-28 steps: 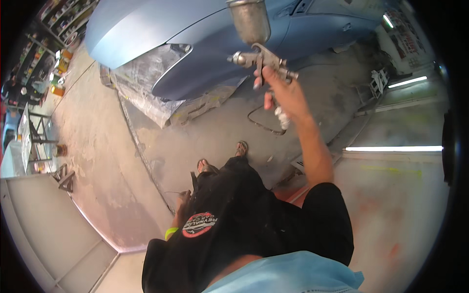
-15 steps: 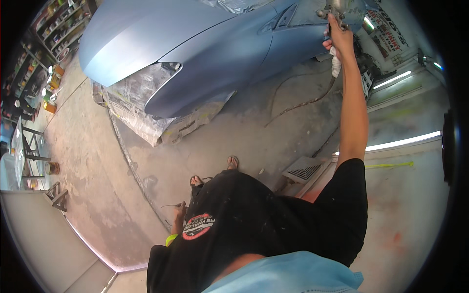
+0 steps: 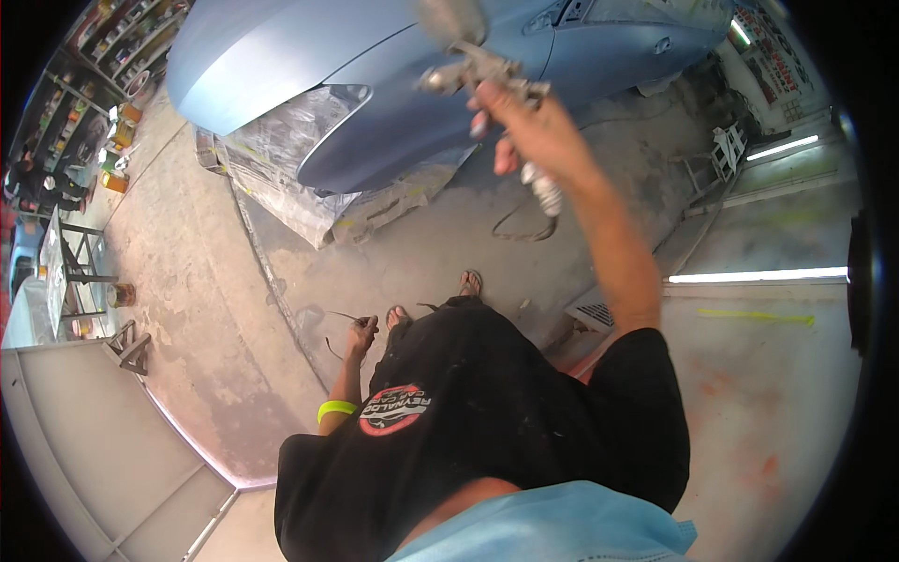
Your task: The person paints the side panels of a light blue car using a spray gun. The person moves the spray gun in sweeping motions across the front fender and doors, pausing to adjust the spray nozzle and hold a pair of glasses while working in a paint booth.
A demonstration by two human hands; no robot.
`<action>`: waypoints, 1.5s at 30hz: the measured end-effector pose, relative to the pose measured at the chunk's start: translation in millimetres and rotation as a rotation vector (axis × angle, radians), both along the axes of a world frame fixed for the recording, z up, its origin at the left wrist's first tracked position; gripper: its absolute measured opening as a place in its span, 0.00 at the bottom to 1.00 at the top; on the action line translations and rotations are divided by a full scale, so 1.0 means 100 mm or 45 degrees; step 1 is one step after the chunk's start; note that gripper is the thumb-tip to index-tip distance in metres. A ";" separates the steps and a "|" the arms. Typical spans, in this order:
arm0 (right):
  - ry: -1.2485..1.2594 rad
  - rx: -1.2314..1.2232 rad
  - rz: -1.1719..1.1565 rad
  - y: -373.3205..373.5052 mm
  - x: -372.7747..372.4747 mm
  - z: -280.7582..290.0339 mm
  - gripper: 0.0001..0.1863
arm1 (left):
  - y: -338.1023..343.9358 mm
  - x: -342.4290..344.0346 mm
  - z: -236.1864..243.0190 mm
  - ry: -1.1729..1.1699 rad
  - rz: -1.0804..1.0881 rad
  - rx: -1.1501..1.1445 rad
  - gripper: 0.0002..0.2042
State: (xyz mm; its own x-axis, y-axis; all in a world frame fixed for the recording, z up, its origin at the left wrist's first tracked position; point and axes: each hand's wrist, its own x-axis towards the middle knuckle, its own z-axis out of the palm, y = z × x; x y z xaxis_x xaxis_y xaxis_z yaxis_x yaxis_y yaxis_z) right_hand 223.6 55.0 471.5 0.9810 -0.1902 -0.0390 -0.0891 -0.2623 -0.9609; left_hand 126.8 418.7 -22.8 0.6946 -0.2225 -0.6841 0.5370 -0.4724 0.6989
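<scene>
Beside the front side panel of a blue car [image 3: 403,98], a metal spray gun [image 3: 489,67] is held up in the air, with its cup [image 3: 453,21] uppermost and partly cut off by the edge of view. It would probably be felt as stiff, fairly heavy and somewhat top-heavy, though how full the cup is cannot be seen. Some drag may be added by the dark hose [image 3: 524,236], which hangs below a pale wrapped fitting [image 3: 543,195]. The gun is best gripped around its handle, with the nozzle [image 3: 433,81] and cup left untouched; if wet, the metal could be slippery. By the right hand [image 3: 543,136] the handle is wrapped, with the thumb laid high and the fingers curled, though their exact placing is blurred. Low beside the black shirt [image 3: 487,403], the left hand [image 3: 362,332] is nearly closed, and a thin dark item [image 3: 344,317] seems to be pinched there; its kind cannot be told.
</scene>
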 end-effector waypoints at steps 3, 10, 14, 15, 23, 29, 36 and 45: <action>0.031 0.156 0.032 0.12 -0.27 -0.33 0.31 | -0.01 -0.02 0.03 -0.004 0.048 0.006 0.23; -0.032 0.211 -0.534 -1.15 -0.57 -1.05 0.26 | 0.41 -0.59 -0.12 0.060 -0.136 0.300 0.22; -0.195 0.184 -0.788 -2.48 -0.44 -1.06 0.28 | 1.12 -0.93 -0.82 -0.078 -0.517 0.470 0.22; -0.214 0.191 -0.852 -2.82 -0.50 -1.09 0.27 | 1.15 -0.94 -0.75 -0.199 -0.730 0.509 0.22; -0.353 -0.068 -1.301 -4.18 -0.76 -0.87 0.24 | 0.66 -1.14 0.08 0.226 0.110 0.454 0.21; -0.277 -0.054 -1.249 -3.41 -0.89 -1.43 0.23 | 1.00 -1.56 -0.22 -0.007 -0.213 0.586 0.21; -0.295 0.101 -0.731 -1.11 -1.04 -2.04 0.21 | 0.77 -0.70 0.51 0.006 -0.096 0.300 0.23; -0.120 0.486 -0.005 0.73 -1.01 -2.67 0.19 | 1.13 -1.17 0.89 0.131 -0.018 0.436 0.20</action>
